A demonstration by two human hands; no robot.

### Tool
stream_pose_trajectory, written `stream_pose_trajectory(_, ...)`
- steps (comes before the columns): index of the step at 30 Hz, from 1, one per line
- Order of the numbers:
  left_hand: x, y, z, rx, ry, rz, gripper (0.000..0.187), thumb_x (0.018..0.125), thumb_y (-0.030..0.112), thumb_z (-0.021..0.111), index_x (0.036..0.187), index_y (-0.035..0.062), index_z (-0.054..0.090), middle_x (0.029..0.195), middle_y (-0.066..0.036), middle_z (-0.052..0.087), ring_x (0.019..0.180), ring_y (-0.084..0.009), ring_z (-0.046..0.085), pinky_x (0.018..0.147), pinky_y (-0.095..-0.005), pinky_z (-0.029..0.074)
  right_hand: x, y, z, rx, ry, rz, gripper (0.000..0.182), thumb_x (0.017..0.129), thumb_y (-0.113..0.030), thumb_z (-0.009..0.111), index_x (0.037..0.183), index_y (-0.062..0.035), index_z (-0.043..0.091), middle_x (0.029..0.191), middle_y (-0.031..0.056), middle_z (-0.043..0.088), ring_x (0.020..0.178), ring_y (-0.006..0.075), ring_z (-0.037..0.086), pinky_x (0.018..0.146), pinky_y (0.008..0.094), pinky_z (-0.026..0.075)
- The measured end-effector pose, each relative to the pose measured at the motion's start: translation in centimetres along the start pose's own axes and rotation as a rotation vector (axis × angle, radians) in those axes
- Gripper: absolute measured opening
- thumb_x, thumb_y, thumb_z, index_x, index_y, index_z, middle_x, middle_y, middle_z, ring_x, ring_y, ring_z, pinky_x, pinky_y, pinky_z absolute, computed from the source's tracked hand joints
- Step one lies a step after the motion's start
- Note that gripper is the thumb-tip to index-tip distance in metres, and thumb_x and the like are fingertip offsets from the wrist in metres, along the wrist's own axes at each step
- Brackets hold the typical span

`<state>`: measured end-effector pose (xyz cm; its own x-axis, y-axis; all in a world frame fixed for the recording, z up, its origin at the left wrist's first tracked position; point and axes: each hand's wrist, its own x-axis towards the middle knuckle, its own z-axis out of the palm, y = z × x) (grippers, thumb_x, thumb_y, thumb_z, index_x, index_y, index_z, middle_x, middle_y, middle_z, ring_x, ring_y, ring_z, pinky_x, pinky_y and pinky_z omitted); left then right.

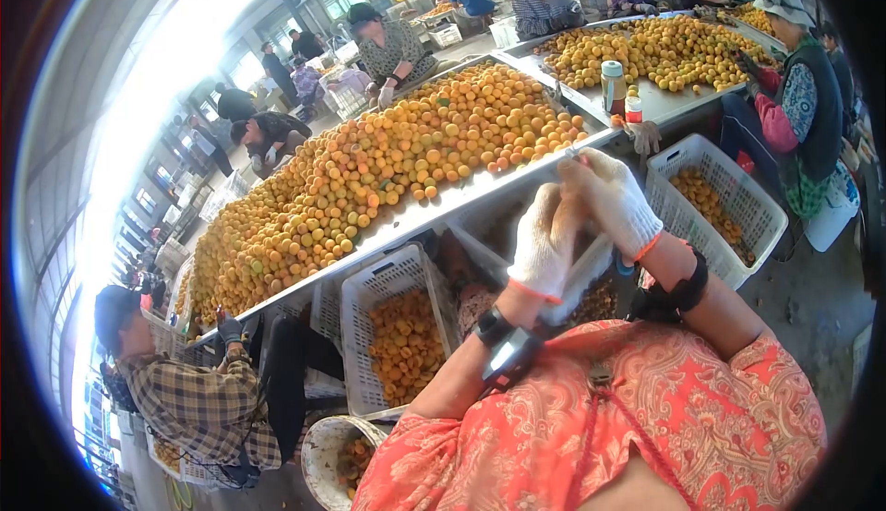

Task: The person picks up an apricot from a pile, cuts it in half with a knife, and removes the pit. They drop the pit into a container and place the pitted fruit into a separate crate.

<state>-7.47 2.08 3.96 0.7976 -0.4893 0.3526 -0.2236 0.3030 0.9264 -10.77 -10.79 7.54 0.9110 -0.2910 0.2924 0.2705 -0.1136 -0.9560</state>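
Note:
Both my hands wear white knit gloves with orange cuffs and are pressed together above the crates. My left hand [544, 245] is curled around a small orange fruit [569, 216] that is mostly hidden between the gloves. My right hand [614, 202] is closed on a thin small tool [573, 153]; only its tip shows above the fingers. A long metal table [434, 211] heaped with orange fruits [388, 165] lies just beyond my hands.
White plastic crates [738, 199] [365, 345] with fruit stand under and beside the table, and a bucket [323, 451] lower left. Bottles [613, 86] stand on a second fruit table [669, 103]. Several seated people work around both tables, one in plaid [198, 405] close on the left.

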Motion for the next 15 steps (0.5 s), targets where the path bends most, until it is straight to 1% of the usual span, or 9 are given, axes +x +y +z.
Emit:
stream_pose_trajectory(1,0.1,0.3,0.1,-0.004,0.014,-0.019,0.026,0.101,0.037,0.054,0.101,0.0113,0.058,0.081,0.003,0.058,0.061,-0.0043,0.050,0.050,-0.0189,0.036,-0.1,-0.1,0.2,0.039,-0.015,-0.026,0.032,0.094,-0.033,0.066,0.087,-0.0022,0.060,0.072,0.0027,0.057,0.073,0.0052,0.050,0.063,0.0269,0.044)
stream_pose_trajectory(2,0.0,0.6,0.2,-0.006,0.011,-0.017,0.026,0.101,0.037,0.054,0.101,0.0113,0.058,0.081,0.003,0.058,0.061,-0.0043,0.050,0.050,-0.0189,0.036,-0.1,-0.1,0.5,0.078,-0.030,-0.053,0.033,0.093,-0.034,0.066,0.086,-0.0023,0.060,0.071,0.0038,0.057,0.072,0.0058,0.052,0.062,0.0281,0.045)
stream_pose_trajectory(4,0.0,1.3,0.4,-0.400,0.063,-0.328,0.034,0.100,0.046,0.052,0.101,0.0122,0.059,0.072,0.002,0.057,0.049,-0.0067,0.048,0.040,-0.0226,0.032,-0.3,-0.4,0.9,-0.044,-0.002,-0.075,0.035,0.093,-0.036,0.066,0.085,-0.0024,0.059,0.069,0.0058,0.058,0.069,0.0082,0.053,0.061,0.0299,0.045)
stream_pose_trajectory(8,-0.2,1.6,2.0,-0.548,0.296,-0.373,0.038,0.100,0.048,0.048,0.100,0.0121,0.059,0.063,0.001,0.054,0.039,-0.0094,0.043,0.033,-0.0267,0.028,-0.5,-0.5,1.4,-0.286,0.075,-0.191,0.039,0.094,-0.040,0.064,0.082,-0.0024,0.059,0.066,0.0120,0.059,0.062,0.0162,0.057,0.059,0.0343,0.046)
stream_pose_trajectory(10,-0.1,0.9,1.5,-0.436,0.271,-0.301,0.039,0.100,0.047,0.051,0.108,0.0098,0.059,0.079,-0.002,0.062,0.057,-0.0121,0.058,0.046,-0.0257,0.045,-0.7,-1.5,1.6,-0.294,0.059,-0.164,0.041,0.093,-0.042,0.063,0.083,-0.0023,0.059,0.068,0.0140,0.059,0.063,0.0200,0.059,0.059,0.0358,0.046)
stream_pose_trajectory(11,0.1,-0.2,1.3,-0.438,0.268,-0.304,0.039,0.100,0.047,0.051,0.108,0.0098,0.059,0.079,-0.002,0.062,0.057,-0.0121,0.058,0.046,-0.0257,0.045,-0.8,-1.9,1.6,-0.301,0.045,-0.132,0.044,0.093,-0.044,0.063,0.083,-0.0022,0.059,0.069,0.0161,0.059,0.064,0.0238,0.061,0.060,0.0374,0.046)
stream_pose_trajectory(13,0.3,-1.7,1.3,-0.346,0.183,0.100,0.041,0.100,0.044,0.054,0.118,0.0079,0.058,0.101,-0.005,0.065,0.088,-0.0160,0.065,0.076,-0.0283,0.054,-0.2,-0.9,1.8,-0.343,0.056,-0.166,0.046,0.093,-0.047,0.062,0.083,-0.0023,0.060,0.069,0.0170,0.060,0.065,0.0265,0.062,0.061,0.0385,0.046)
stream_pose_trajectory(14,0.3,-2.3,1.1,-0.348,0.178,0.097,0.041,0.100,0.044,0.054,0.118,0.0079,0.058,0.101,-0.005,0.065,0.088,-0.0160,0.065,0.076,-0.0283,0.054,0.1,-0.6,1.8,-0.383,0.064,-0.211,0.049,0.092,-0.050,0.061,0.083,-0.0024,0.060,0.070,0.0178,0.060,0.066,0.0291,0.063,0.061,0.0397,0.046)
stream_pose_trajectory(15,0.4,-1.7,1.0,-0.467,0.206,-0.058,0.041,0.100,0.042,0.055,0.121,0.0073,0.058,0.109,-0.006,0.064,0.100,-0.0172,0.062,0.088,-0.0301,0.050,0.2,-0.8,1.8,-0.401,0.051,-0.158,0.048,0.090,-0.050,0.062,0.082,-0.0027,0.060,0.070,0.0199,0.061,0.070,0.0351,0.064,0.063,0.0415,0.048)
